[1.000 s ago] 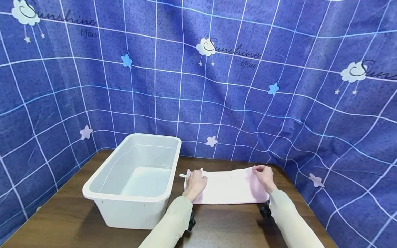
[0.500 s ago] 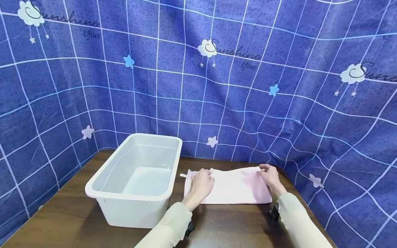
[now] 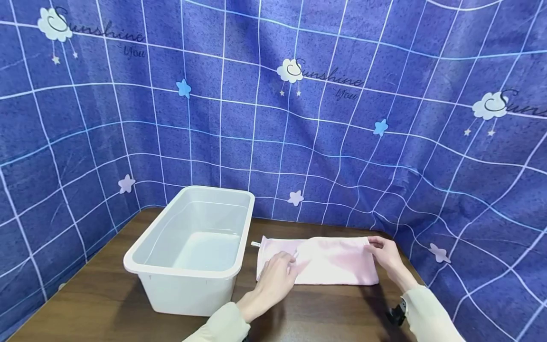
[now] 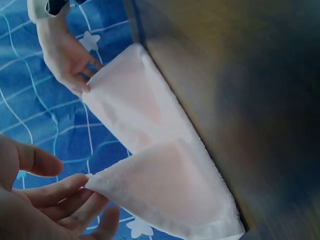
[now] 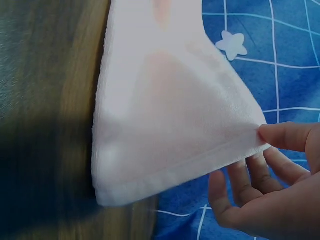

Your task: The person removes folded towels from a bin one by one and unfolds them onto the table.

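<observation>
A pale pink towel (image 3: 337, 261) lies folded along the table, a small white tag (image 3: 255, 244) sticking out at its left end. With its fingertips, my left hand (image 3: 275, 278) holds a corner of the upper layer, which is drawn back toward the right; in the left wrist view the thumb (image 4: 45, 162) stands apart from the cloth. At the far right corner, my right hand (image 3: 386, 256) pinches the towel edge. In the right wrist view its thumb (image 5: 280, 135) lies on top, with the other fingers below the edge.
A white plastic tub (image 3: 188, 273) stands on the brown wooden table (image 3: 102, 294), left of the towel. Behind and along both sides hangs a blue curtain (image 3: 239, 118) with a white grid, clouds and stars.
My left hand has moved right and toward me, and the towel's upper layer has peeled back with it, baring the left end. My right hand has shifted slightly right, still at its corner.
</observation>
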Action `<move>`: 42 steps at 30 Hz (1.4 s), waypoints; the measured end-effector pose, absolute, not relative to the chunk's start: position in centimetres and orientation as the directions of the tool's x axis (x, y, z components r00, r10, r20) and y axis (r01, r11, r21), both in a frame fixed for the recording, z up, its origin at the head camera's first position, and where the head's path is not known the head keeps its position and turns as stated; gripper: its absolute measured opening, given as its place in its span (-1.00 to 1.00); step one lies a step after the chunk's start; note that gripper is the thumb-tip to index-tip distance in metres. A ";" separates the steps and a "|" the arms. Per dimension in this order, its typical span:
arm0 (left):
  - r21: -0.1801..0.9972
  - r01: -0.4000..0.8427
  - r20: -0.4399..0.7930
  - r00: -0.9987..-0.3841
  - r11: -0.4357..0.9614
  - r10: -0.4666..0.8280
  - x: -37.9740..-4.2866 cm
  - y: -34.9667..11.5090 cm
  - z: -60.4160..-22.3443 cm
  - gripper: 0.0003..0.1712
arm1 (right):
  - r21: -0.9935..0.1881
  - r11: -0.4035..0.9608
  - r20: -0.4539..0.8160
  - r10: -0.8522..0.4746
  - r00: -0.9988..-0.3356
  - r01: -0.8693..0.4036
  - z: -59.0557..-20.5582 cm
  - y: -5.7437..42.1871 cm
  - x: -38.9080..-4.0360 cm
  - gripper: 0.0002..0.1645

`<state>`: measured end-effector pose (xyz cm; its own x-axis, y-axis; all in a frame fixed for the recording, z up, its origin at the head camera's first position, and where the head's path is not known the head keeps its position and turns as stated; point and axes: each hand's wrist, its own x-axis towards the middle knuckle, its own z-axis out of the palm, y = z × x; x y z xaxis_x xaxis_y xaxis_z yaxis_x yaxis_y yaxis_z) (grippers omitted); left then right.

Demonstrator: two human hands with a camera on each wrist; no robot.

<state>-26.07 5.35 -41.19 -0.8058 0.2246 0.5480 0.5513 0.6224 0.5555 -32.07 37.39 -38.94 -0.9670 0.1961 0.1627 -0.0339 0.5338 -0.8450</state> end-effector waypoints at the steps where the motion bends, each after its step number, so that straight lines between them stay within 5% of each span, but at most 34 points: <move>1: 0.553 0.559 0.546 -0.803 0.618 0.238 -25.8 5.1 -41.2 -0.75 | -0.846 0.532 0.166 0.190 -0.968 -0.040 -38.9 37.4 -31.8 -0.55; 14: 0.523 0.653 0.471 -0.757 0.548 0.453 -23.3 1.0 -41.6 -0.69 | -0.808 0.577 0.219 0.106 -0.970 -0.120 -38.7 39.2 -28.3 -0.70; 28: 0.433 0.698 0.328 -0.711 0.570 0.622 -21.5 -2.6 -42.7 -0.65 | -0.838 0.528 0.069 -0.147 -0.987 -0.138 -39.8 41.9 -26.1 -0.72; 37: 0.427 0.787 0.283 -0.583 0.445 0.761 -21.7 -4.2 -43.7 -0.75 | -0.824 0.538 0.016 -0.291 -0.957 -0.178 -41.4 44.3 -25.3 -0.79; 42: 0.499 0.774 0.196 -0.538 0.389 0.820 -22.0 -4.8 -44.1 -0.82 | -0.828 0.477 0.027 -0.493 -0.870 -0.296 -42.3 45.9 -25.3 -0.92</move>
